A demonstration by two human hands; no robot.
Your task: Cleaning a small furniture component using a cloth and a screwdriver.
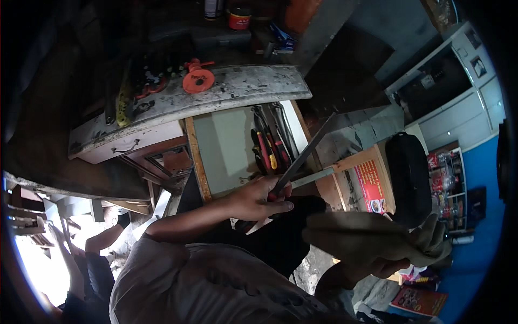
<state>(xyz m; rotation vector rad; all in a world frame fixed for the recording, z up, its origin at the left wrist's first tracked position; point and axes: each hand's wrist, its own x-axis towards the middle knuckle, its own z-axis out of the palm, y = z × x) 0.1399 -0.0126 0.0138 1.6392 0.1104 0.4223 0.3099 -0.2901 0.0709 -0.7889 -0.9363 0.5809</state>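
My left hand (258, 198) is closed around a long, flat, dark metal bar (307, 154), shaped like a file or blade. It slants up and to the right past the front right corner of an open drawer (218, 146). Inside the drawer lie several pliers (264, 143) with red and yellow handles, beside dark long-handled tools. My right hand (389, 268), at the lower right, grips a grey-brown cloth (359, 235) that is stretched or folded out toward the left. The cloth hides part of my fingers. Bar and cloth are apart.
Above the drawer, a stained worktop (253, 83) carries an orange disc-shaped item (198, 80), a yellow-handled tool (124, 102) and other tools. A black rounded case (409, 178) stands at the right, near a bottle rack (448, 183). Another person's arm (105, 238) shows at the lower left.
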